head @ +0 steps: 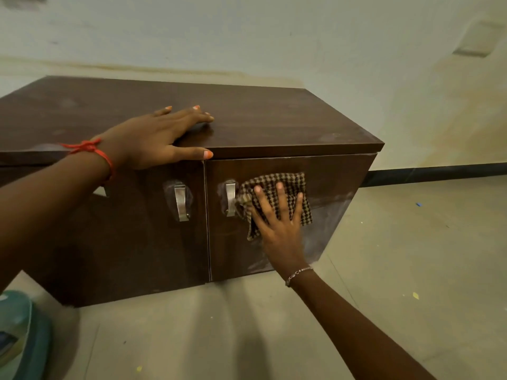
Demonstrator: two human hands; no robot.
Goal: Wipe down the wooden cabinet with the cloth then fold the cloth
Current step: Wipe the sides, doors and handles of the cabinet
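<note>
While wiping is under way, left hand (153,138): fingers flat on the dark brown wooden cabinet (274,116), likely steadying it.
Right hand (279,223): straight fingers press the brown checked cloth (290,181) against the right door (329,187).

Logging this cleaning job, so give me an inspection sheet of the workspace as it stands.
Surface: cabinet top, dark wood with pale dusty patches.
Job's things: checked cloth lies flat against the right door, beside its metal handle; grey smears on the lower part of that door.
Clutter: yellow scrap and blue scrap on the floor; teal object at lower left, unidentified.
Grips: left hand rests flat on the cabinet top, thumb over the front edge; right hand, fingers spread, presses the cloth.
Cables: nothing seen.
Surroundings: pale wall with a dark band along its base.
</note>
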